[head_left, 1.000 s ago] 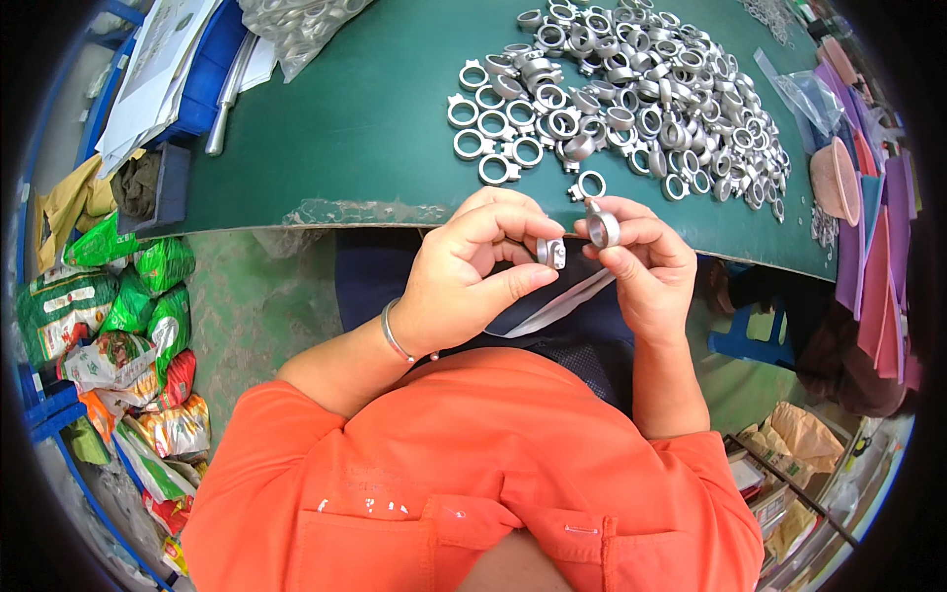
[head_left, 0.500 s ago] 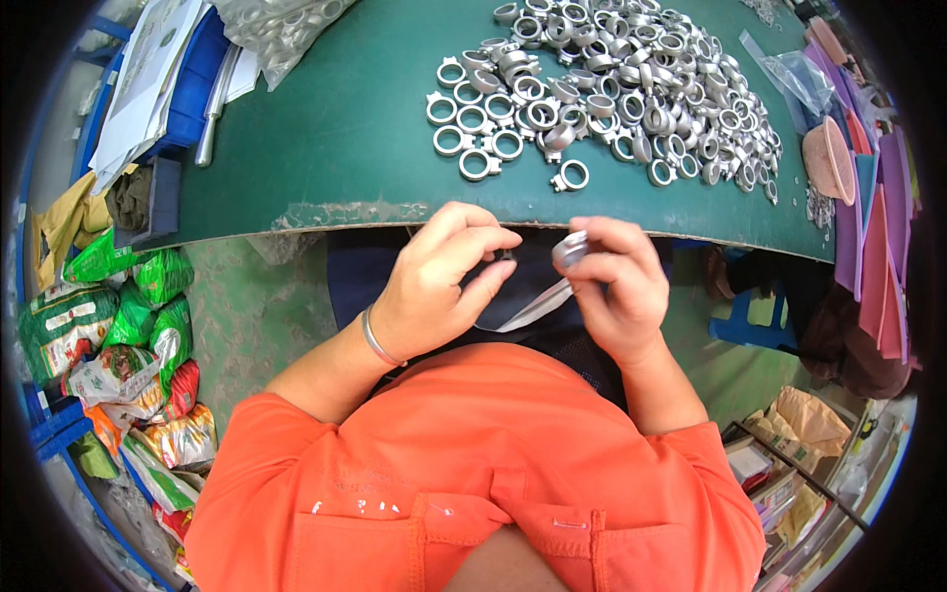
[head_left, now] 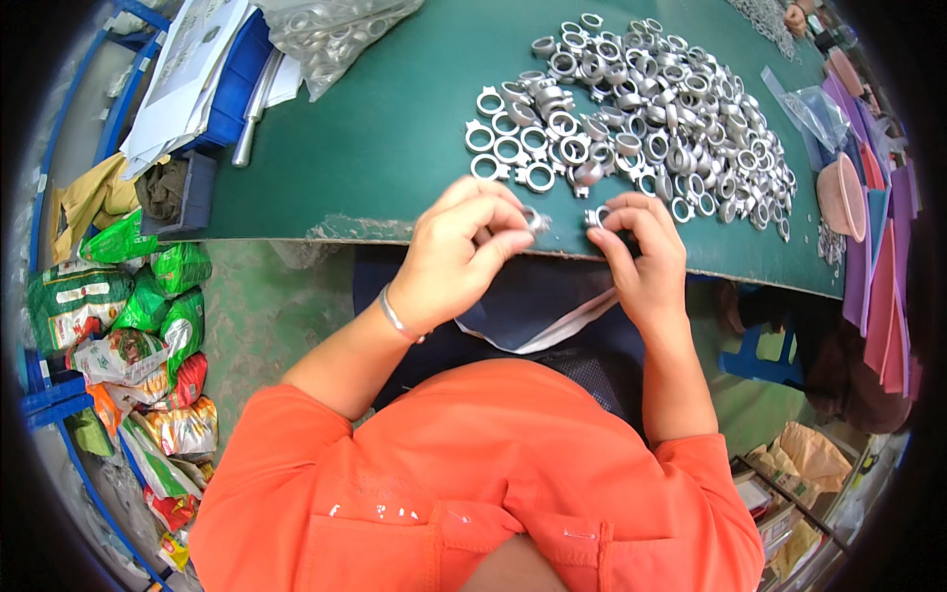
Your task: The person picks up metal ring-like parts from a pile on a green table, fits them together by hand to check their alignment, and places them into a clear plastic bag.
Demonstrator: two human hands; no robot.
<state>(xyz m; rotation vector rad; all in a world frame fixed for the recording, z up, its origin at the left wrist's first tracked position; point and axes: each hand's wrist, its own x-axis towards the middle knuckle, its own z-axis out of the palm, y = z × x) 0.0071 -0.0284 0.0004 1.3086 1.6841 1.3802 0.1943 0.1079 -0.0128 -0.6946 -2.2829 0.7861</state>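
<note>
At the near edge of the green surface [head_left: 375, 148], the left hand [head_left: 459, 252] has its fingers closed together on a small silver metal ring [head_left: 536, 219], pinched at the fingertips just over that edge. The right hand [head_left: 641, 252] sits close beside it, fingers clamped on a second small metal piece [head_left: 597, 215], also right at the near edge; the two pieces are near each other but apart. A thin bracelet [head_left: 395, 318] circles the left wrist. Just beyond the hands, spreading toward the far right corner of the surface, lies a heap of silver metal rings [head_left: 631, 109], several laid flat in the front rows. A clear plastic bag of more metal parts [head_left: 326, 35] rests at the far left of the surface, next to a blue bin [head_left: 232, 84] holding papers. At the right edge lie pink plastic pieces [head_left: 843, 192] and a clear bag [head_left: 814, 109]. Coloured packets [head_left: 128, 326] are piled on the floor to the left, below the surface.
</note>
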